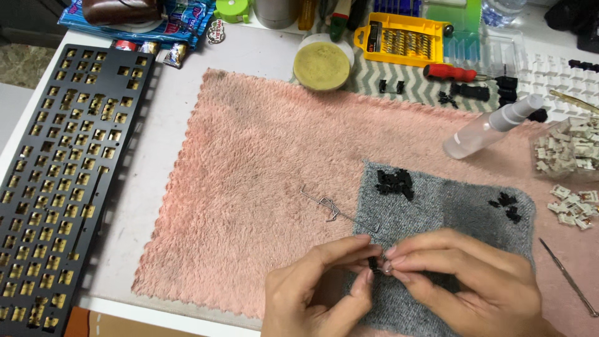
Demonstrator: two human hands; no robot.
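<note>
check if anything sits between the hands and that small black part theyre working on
Nothing visible does: the left hand and right hand both already pinch the small black part at their fingertips, above the grey cloth.

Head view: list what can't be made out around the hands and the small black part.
- Small black part: mostly covered by the fingertips of left hand and right hand; shape unclear.
- Grey cloth: near edge hidden by both hands and the frame's bottom.
- Keyboard plate: cut off at left and bottom edges.
- Black pieces: too small to tell apart.
</note>
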